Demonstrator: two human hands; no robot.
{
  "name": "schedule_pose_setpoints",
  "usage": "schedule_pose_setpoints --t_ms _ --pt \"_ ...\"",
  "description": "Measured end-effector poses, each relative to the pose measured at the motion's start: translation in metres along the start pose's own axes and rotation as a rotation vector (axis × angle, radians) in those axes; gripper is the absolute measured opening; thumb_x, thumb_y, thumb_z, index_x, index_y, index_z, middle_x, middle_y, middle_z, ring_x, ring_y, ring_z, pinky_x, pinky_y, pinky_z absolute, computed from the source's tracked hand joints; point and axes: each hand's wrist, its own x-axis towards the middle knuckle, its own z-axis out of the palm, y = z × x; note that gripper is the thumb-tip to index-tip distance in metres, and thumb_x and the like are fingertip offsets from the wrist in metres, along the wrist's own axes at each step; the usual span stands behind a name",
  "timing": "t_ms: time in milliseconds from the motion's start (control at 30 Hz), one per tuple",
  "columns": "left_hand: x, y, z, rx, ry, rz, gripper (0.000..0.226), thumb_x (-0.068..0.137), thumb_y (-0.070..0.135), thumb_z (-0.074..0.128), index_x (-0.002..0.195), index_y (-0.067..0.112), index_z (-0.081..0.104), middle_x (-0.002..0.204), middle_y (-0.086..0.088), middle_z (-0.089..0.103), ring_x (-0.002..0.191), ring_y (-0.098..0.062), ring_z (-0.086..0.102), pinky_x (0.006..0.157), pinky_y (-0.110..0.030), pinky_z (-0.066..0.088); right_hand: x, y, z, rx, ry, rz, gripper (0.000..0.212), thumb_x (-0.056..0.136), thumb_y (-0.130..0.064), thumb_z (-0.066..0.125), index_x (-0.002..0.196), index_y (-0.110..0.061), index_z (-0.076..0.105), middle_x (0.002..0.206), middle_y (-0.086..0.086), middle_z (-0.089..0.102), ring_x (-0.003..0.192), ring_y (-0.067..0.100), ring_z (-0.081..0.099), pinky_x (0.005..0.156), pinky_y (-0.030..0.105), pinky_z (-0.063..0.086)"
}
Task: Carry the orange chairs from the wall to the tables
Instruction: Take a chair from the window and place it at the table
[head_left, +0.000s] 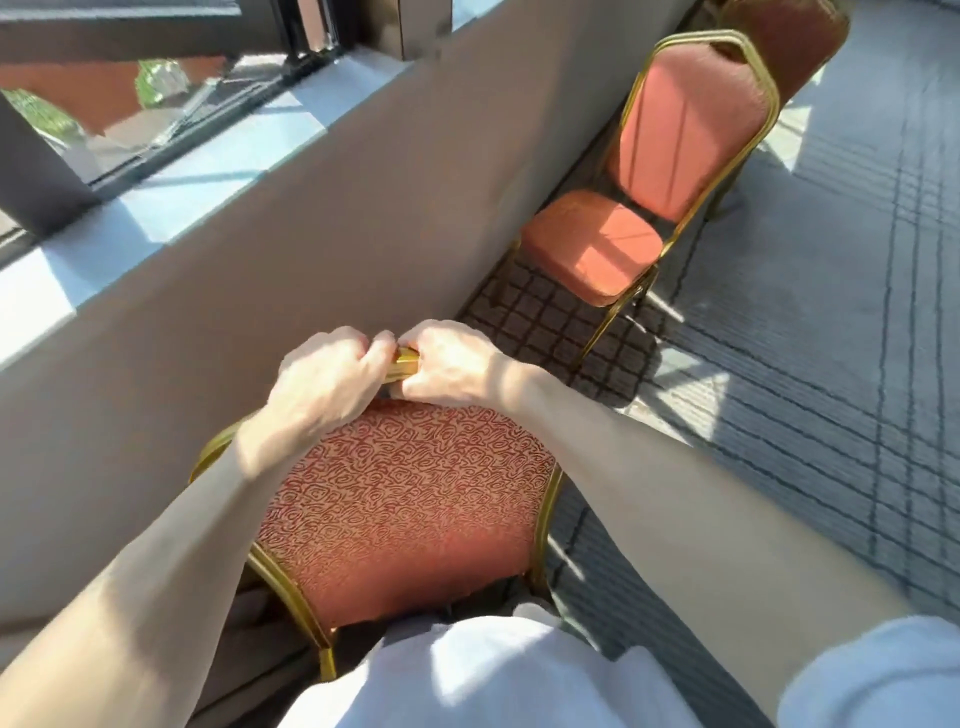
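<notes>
Grip: I see left hand and right hand curled round near chair top rail.
Second chair: beside wall, farther along.

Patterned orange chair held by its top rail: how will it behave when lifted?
Probably rigid: the patterned chair has a tubular gold frame. Likely to swing, since the left hand and right hand grip close together at its top.

You are looking at a chair back in orange fabric with red squiggles, framed in gold. The farther chair is showing plain orange, and the carpet is running grey-blue with dark crossing lines.
</notes>
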Motion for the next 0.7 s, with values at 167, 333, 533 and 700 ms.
schedule_pose_setpoints --t_ms 167,333,533,700 --pt "0.01 0.077 0.002 0.105 -0.003 0.296 0.061 0.099 0.051 0.027 0.059 0.008 0.043 0.054 -0.005 0.046 0.062 -0.028 0.047 0.061 -0.034 0.034 -0.033 0.055 -0.024 0.114 0.083 0.163 0.03 0.07 -0.047 0.074 0.073 -0.024 0.056 0.072 -0.006 0.063 0.071 0.016 0.064 0.063 0.027 0.048" --pt "0.013 0.175 0.042 0.128 -0.104 0.569 0.062 0.1 0.051 0.028 0.062 0.012 0.057 0.057 -0.002 0.055 0.057 -0.018 0.054 0.057 -0.032 0.038 -0.116 0.122 -0.058 0.195 0.14 0.343 0.024 0.073 -0.036 0.075 0.065 -0.022 0.057 0.065 -0.008 0.061 0.061 0.009 0.059 0.056 0.03 0.046" --pt "-0.02 0.309 0.1 0.183 -0.222 0.961 0.055 0.098 0.046 0.034 0.054 0.014 0.045 0.053 0.0 0.048 0.051 -0.018 0.047 0.049 -0.032 0.03 -0.249 0.188 -0.066 0.294 0.349 0.616 0.028 0.071 -0.046 0.069 0.076 -0.019 0.065 0.072 -0.004 0.069 0.069 0.014 0.067 0.061 0.035 0.055" --pt "-0.06 0.378 0.151 0.197 -0.253 1.356 0.062 0.086 0.058 0.016 0.061 0.012 0.049 0.063 -0.009 0.063 0.063 -0.028 0.061 0.055 -0.034 0.04 -0.353 0.201 -0.06 0.299 0.463 0.799 0.017 0.072 -0.036 0.069 0.068 -0.023 0.061 0.063 -0.008 0.062 0.063 0.012 0.063 0.051 0.023 0.043"
